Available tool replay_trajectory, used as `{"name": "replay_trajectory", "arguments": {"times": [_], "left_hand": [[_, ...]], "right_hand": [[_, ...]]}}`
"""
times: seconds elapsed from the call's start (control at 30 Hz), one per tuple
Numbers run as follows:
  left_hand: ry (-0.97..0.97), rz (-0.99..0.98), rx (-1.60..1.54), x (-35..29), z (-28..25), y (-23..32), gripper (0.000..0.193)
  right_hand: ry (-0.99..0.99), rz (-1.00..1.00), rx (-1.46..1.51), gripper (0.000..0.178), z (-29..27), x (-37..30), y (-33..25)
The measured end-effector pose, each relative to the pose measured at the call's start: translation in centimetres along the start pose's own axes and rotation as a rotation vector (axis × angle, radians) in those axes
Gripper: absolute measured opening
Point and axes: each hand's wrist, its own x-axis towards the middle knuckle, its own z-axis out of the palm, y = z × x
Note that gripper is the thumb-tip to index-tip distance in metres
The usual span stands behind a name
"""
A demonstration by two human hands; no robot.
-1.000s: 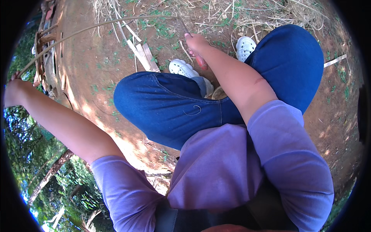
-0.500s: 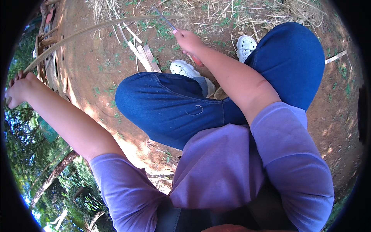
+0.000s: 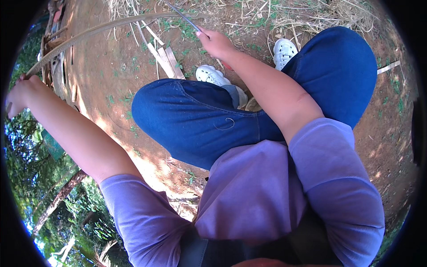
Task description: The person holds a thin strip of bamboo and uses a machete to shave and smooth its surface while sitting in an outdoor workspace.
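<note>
A long, pale strip (image 3: 93, 33), perhaps split bamboo or cane, arches from the far left to the top middle of the view. My left hand (image 3: 24, 93) is closed around its near end, at the left rim, with the arm stretched out. In my right hand (image 3: 215, 43) is a knife (image 3: 183, 16) with a thin blade pointing up and left. A bit of its red handle (image 3: 227, 66) shows below the fist. The blade crosses the strip near its far end; whether they touch I cannot tell. A thin curled shaving (image 3: 230, 123) lies on my blue trousers.
Flat pale slats (image 3: 165, 62) lie on the brown earth beside my white shoe (image 3: 212, 75). Heaps of shavings (image 3: 329, 18) spread along the top. Another slat (image 3: 388, 67) lies at right. Stacked wood (image 3: 55, 66) and greenery (image 3: 58, 200) stand at left.
My left hand and the near end of the strip have shifted slightly toward the left rim. The knife and my right hand have moved a little up and left.
</note>
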Motion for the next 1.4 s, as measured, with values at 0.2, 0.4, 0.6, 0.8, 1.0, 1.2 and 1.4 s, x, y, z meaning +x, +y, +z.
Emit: {"name": "replay_trajectory", "arguments": {"times": [0.2, 0.4, 0.6, 0.8, 1.0, 1.2, 1.4], "left_hand": [[0.011, 0.000, -0.058, 0.2, -0.4, 0.9, 0.056], [0.014, -0.013, -0.102, -0.1, -0.4, 1.1, 0.056], [0.004, -0.025, -0.148, -0.7, -0.2, 1.5, 0.056], [0.007, -0.032, -0.179, -0.7, 0.1, 1.3, 0.056], [0.006, -0.043, -0.234, -0.8, 0.2, 1.7, 0.057], [-0.011, -0.050, -0.265, -1.3, 1.3, 1.6, 0.057], [-0.008, -0.053, -0.328, -1.0, 1.6, 2.8, 0.057]], "right_hand": [[-0.016, 0.198, 0.219, 0.046, -0.2, 2.0, 0.3], [-0.016, 0.197, 0.055, 0.045, -2.1, 1.4, 2.5], [0.029, -0.021, -0.087, 0.049, -1.1, 2.1, 3.2], [0.036, 0.248, -0.017, 0.047, -0.9, 1.4, 2.5], [0.062, 0.393, 0.219, 0.049, -2.0, 3.2, 4.4], [0.002, 0.030, 0.185, 0.054, -0.4, 1.0, 2.1], [-0.068, 0.175, 0.153, 0.048, -1.4, 3.3, 2.9]]}}
